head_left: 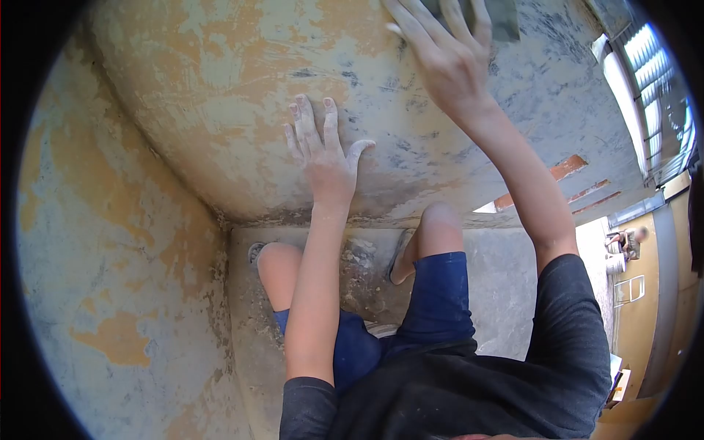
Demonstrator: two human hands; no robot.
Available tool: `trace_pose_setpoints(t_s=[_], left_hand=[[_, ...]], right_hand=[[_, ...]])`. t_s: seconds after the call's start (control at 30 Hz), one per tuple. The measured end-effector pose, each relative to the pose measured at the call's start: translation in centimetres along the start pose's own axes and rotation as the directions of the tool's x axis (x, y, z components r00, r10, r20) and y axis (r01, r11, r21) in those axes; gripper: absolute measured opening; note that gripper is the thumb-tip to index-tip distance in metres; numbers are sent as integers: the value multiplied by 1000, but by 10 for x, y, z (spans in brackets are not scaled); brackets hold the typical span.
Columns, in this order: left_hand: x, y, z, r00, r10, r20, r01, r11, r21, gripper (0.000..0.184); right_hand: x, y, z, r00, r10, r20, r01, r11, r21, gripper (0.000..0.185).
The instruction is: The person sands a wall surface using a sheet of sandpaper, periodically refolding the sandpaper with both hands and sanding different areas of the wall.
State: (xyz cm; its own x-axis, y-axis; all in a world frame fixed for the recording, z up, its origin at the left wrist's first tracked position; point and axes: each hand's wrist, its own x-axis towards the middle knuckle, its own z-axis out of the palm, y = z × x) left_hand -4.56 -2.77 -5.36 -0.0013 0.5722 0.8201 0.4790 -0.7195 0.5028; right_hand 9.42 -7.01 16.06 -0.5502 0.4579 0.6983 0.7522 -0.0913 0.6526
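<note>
My left hand (320, 154) lies on the patchy wall (249, 147) with its fingers spread and holds nothing; whitish dust coats its fingers and thumb. Higher up and to the right, my right hand (455, 62) presses a dark grey-green sheet of sandpaper (504, 20) against the same wall. Its fingers are stretched over the sheet, and the top of the hand is cut off by the frame edge. Grey smudges and pale scuffs mark the wall around both hands.
A side wall (132, 279) meets this wall in a corner on the left. Below is the dusty concrete floor (499, 286) under my bent knees. Slots (557, 172) open low in the wall at right. Far right, a person (629, 242) sits near a white bucket (614, 264).
</note>
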Motion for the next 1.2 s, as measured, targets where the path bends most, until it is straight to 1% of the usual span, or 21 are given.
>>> trace_pose_setpoints(t_s=[0.03, 0.17, 0.23, 0.3, 0.37, 0.4, 0.47, 0.57, 0.63, 0.67, 0.7, 0.77, 0.8, 0.83, 0.9, 0.97, 1.03, 1.07, 1.1, 1.17, 1.2], left_hand=[[-1, 0, 0, 1000, 0, 4, 0, 1000, 7, 106], [1, 1, 1, 1000, 1, -9, -1, 1000, 10, 106], [0, -1, 4, 1000, 3, -6, -3, 1000, 7, 106], [-3, -2, 2, 1000, -5, 5, 5, 1000, 4, 106], [0, -3, 0, 1000, 2, 27, -2, 1000, 8, 106], [1, -3, 0, 1000, -3, 19, 3, 1000, 9, 106], [1, -2, 0, 1000, 10, 11, -11, 1000, 16, 106], [0, 2, 1, 1000, -20, 14, 20, 1000, 11, 106], [1, 1, 3, 1000, -8, 14, 8, 1000, 5, 106], [0, 0, 3, 1000, -7, 9, 7, 1000, 4, 106], [-2, 0, 2, 1000, -11, 16, 11, 1000, 1, 106], [0, -1, -1, 999, -11, 34, 11, 1000, -7, 107], [2, -1, -1, 1000, -15, 23, 15, 1000, -7, 107], [2, 0, -2, 1000, -7, 21, 7, 1000, 1, 107], [2, -1, -3, 1000, 5, 16, -5, 1000, 15, 107], [1, 3, 0, 1000, -12, 24, 12, 1000, 15, 108], [2, 3, 1, 1000, -5, 22, 5, 1000, 9, 108], [1, 3, 1, 1000, -11, 16, 11, 1000, 8, 108], [3, 3, 0, 1000, -10, 15, 10, 1000, 7, 108], [2, 4, -2, 999, -24, 34, 24, 1000, 8, 108], [2, 3, -2, 999, -29, 29, 29, 1000, 10, 108]], right_hand=[[-14, 4, 2, 999, 15, 40, -12, 998, -66, 50], [-40, 13, 6, 999, 2, 47, -2, 1000, 0, 49], [-1, 7, 7, 994, -73, -85, 78, 995, 60, 31], [18, 2, -1, 998, -52, -44, 55, 994, 91, 36], [18, 3, 1, 994, -71, -88, 78, 994, 76, 41], [7, 9, -10, 997, -67, 28, 66, 998, 13, 43], [-18, 21, -15, 996, -72, 48, 73, 997, -21, 44], [-9, 22, -20, 991, -65, 113, 73, 995, -63, 43], [20, 9, -11, 996, -81, 45, 81, 997, 14, 41], [29, 6, 9, 989, -94, -115, 100, 994, 53, 41], [25, 5, 3, 990, -94, -107, 100, 994, 54, 41], [21, 5, -11, 996, -80, 48, 80, 997, -11, 41], [2, 10, 2, 996, -62, -61, 65, 996, 54, 41], [-17, 16, 3, 995, -73, -67, 76, 996, 54, 41], [-37, 21, -4, 995, -78, 70, 80, 997, -21, 49], [-33, 24, 0, 994, -87, 70, 89, 996, -30, 49], [8, 12, 5, 990, -129, -50, 133, 989, 72, 40], [22, 8, 4, 988, -140, -65, 146, 984, 106, 38], [23, 10, 1, 988, -140, -66, 147, 984, 104, 38], [21, 9, -6, 990, -142, 14, 140, 986, 86, 36], [2, 17, 9, 989, -125, -78, 132, 987, 95, 32]])
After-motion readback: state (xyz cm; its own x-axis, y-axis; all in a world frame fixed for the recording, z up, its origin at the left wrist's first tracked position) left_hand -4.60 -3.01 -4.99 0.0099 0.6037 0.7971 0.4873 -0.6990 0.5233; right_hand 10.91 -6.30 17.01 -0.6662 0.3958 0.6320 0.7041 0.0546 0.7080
